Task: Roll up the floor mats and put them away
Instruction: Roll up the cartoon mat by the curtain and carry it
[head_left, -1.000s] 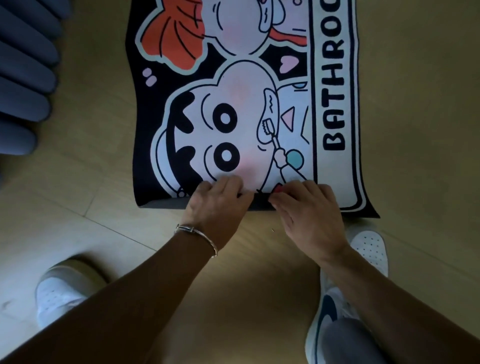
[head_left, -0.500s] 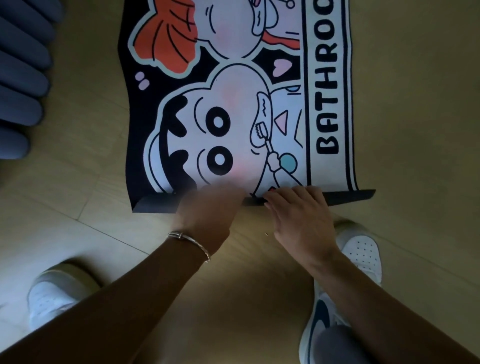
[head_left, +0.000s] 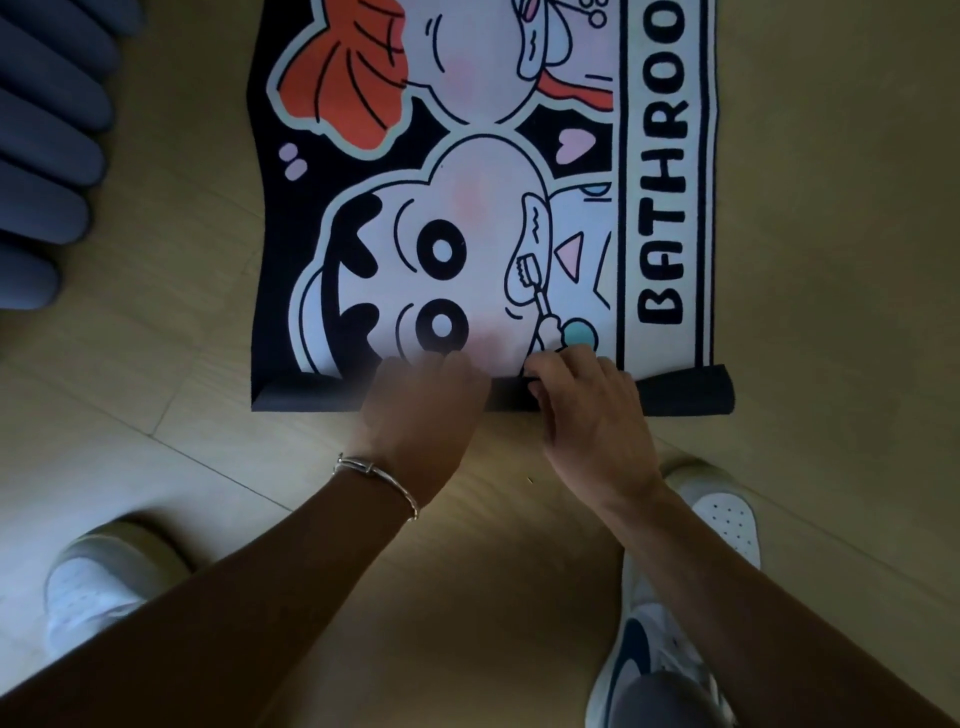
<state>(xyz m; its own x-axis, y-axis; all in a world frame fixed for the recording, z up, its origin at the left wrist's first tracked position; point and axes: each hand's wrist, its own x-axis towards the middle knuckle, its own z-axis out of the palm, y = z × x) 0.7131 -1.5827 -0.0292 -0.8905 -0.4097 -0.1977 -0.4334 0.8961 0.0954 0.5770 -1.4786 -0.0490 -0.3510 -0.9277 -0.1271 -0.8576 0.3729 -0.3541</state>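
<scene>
A cartoon bath mat (head_left: 483, 208) lies flat on the wooden floor, black-edged with a white strip reading BATHROO along its right side. Its near edge is turned over into a narrow dark fold (head_left: 685, 389) that shows the black underside across the full width. My left hand (head_left: 421, 410), blurred and with a silver bracelet at the wrist, presses on the fold left of centre. My right hand (head_left: 592, 410) grips the fold just right of centre, fingers curled over it.
Blue-grey padded cushions (head_left: 47, 156) sit at the left edge. My white shoes stand on the floor, the left shoe (head_left: 98, 577) at lower left and the right shoe (head_left: 691, 571) below the right forearm. Bare wooden floor (head_left: 841, 260) lies to the mat's right.
The mat's near edge has been folded over away from me, so the black underside now shows along the whole width. Both hands have shifted forward with it.
</scene>
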